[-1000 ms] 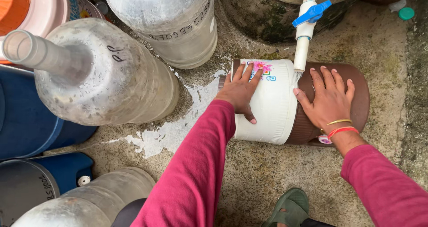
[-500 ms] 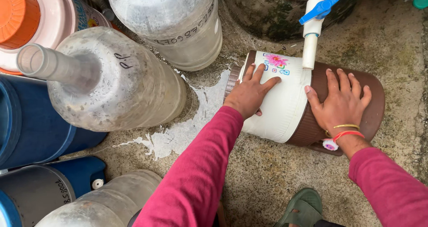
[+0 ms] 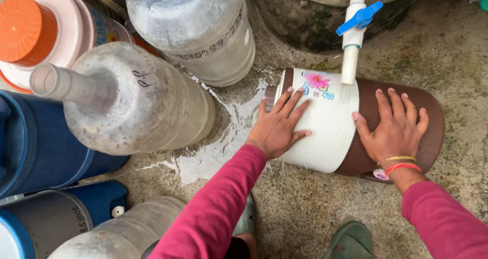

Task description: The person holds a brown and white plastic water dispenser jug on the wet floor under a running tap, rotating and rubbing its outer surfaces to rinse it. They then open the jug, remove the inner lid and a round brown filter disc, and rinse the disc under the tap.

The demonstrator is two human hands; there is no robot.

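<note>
Pressing two flat hands onto a brown-and-white jug (image 3: 325, 132) that is lying on its side on the wet concrete ground (image 3: 457, 60).

Both arms in magenta sleeves are reaching forward to the jug: the left hand (image 3: 278, 126) is lying open, fingers spread, on the jug's white end beside the flower sticker, and the right hand (image 3: 394, 129) is lying open, fingers fanned, on its brown end, gripping nothing. Two bracelets (image 3: 400, 163), one yellow and one red, are circling the right wrist. A white pipe with a blue tap (image 3: 357, 19) is coming down onto the jug's upper side. Left of the jug, three clear water bottles (image 3: 127, 101) are standing or leaning, two blue containers are sitting beyond them, and one orange-capped container is farthest from it. A puddle (image 3: 229, 137) is spreading from the jug's left end. One green sandal (image 3: 351, 241) is showing below the jug.
</note>
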